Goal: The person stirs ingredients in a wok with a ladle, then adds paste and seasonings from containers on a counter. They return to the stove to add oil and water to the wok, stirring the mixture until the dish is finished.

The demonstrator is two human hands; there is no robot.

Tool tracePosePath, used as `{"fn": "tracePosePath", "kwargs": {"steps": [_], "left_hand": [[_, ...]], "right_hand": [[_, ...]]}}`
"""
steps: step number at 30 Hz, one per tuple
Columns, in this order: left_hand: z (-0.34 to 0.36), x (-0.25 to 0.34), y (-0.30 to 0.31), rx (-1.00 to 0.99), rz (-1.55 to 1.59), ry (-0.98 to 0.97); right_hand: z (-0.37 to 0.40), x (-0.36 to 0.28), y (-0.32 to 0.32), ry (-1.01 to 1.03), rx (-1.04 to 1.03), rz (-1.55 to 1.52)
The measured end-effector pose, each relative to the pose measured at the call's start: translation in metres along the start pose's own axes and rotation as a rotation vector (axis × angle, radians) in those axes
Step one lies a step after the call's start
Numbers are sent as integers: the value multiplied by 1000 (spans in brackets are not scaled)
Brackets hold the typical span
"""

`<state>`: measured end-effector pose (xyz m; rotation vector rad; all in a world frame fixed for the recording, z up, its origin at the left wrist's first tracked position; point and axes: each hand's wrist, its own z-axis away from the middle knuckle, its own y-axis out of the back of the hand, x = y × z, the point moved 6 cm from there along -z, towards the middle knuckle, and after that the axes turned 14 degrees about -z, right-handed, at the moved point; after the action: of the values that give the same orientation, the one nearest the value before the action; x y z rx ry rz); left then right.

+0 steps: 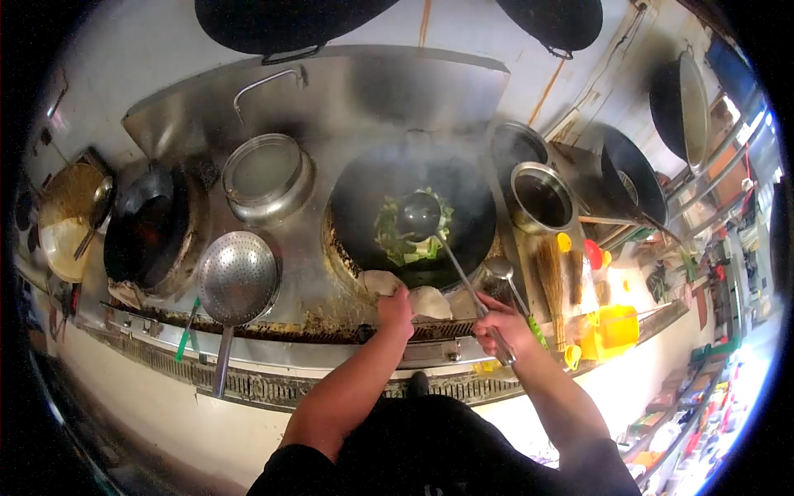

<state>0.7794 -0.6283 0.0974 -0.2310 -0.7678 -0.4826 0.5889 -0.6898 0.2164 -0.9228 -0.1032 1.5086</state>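
Note:
Near the front rim of a large dark wok [347,198], my left hand [395,312] grips a pale cloth [380,283]. Another part of cloth [432,303] lies to its right at the rim. My right hand [504,329] is wrapped round the long metal handle of a ladle [418,215], whose round bowl is inside the wok. Green and pale chopped vegetables [399,248] lie around and under the ladle bowl. Haze hangs over the wok.
A perforated strainer [239,278], a lidded metal pot [265,171] and a second dark wok [149,223] stand left. To the right are an open metal pot [542,198], a brush [550,285], a small ladle [499,267] and a yellow container [612,331]. A tap [265,78] is behind.

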Motion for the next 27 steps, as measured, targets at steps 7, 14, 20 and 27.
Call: {"fn": "tracePosePath", "kwargs": {"steps": [7,14,20,27], "left_hand": [[1,-3,-3,-79,55,75],[-7,-10,-10,-65,111,38],[-7,-8,-4,18,80,-2],[-13,-18,-6,13,72,-33]], "right_hand": [[-75,10,-7,-143,-228,-468],[-44,38,-25,-303,-381,-655],[-68,37,-16,-181,-378,-683],[-40,45,-22,-303,-383,-740]]}}
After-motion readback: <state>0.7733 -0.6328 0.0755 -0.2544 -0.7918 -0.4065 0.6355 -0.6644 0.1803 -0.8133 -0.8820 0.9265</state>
